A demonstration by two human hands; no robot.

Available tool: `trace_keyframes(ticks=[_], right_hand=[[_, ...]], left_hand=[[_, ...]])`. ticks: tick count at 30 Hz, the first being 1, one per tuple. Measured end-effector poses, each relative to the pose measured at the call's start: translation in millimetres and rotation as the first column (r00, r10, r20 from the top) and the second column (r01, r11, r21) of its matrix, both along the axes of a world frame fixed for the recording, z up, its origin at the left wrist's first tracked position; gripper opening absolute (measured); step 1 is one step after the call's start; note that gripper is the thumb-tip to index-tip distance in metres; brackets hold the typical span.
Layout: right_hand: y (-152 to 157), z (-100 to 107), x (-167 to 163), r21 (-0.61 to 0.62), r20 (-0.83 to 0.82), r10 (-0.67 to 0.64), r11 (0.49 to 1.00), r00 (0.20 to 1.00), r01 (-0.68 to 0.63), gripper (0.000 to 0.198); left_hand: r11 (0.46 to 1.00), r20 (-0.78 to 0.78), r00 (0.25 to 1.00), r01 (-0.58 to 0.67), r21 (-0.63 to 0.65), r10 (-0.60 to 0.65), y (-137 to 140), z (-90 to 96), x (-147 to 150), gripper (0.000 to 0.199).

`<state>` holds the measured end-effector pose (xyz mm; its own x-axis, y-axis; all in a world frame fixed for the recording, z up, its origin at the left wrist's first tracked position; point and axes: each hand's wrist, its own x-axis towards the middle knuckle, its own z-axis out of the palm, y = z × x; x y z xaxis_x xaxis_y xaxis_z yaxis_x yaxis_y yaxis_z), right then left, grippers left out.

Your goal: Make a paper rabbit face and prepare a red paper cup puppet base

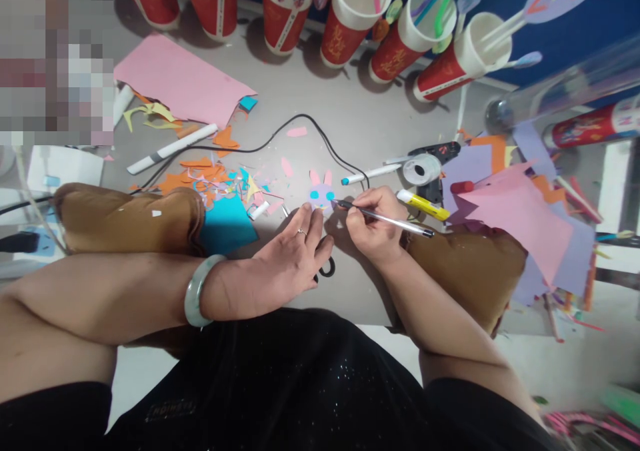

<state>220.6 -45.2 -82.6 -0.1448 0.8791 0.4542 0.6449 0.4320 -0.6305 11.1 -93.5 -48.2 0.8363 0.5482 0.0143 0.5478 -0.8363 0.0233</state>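
My right hand [376, 228] grips a pen [393, 221] with a clear barrel and black ends. Its tip meets the right side of a small paper bunny face [321, 200], lilac with pink ears and blue round eyes. Lying flat, my left hand [293, 251] rests its fingertips on the bunny's lower edge, fingers stretched out. Black scissor handles [327, 266] show partly beneath that hand; most of the scissors is hidden. Small pink paper pieces [287, 166] lie just beyond the bunny.
Several red paper cups [287, 28] with straws line the back. Paper scraps [200, 174] and a blue sheet [227, 221] lie left, near a pink sheet [185, 81]. A black cable [250, 150] crosses the table. Rightward are a yellow marker [423, 204], a tape roll [421, 169] and coloured paper [520, 211].
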Motion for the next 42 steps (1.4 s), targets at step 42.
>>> trace_keyframes(ticks=[42], right_hand=[[-6,-1,-16,0.042,0.077,0.068,0.997,0.995,-0.072,0.006]], left_hand=[[0.998,-0.06,0.998,-0.022,-0.052,0.018,4,8.1,7,0.091]])
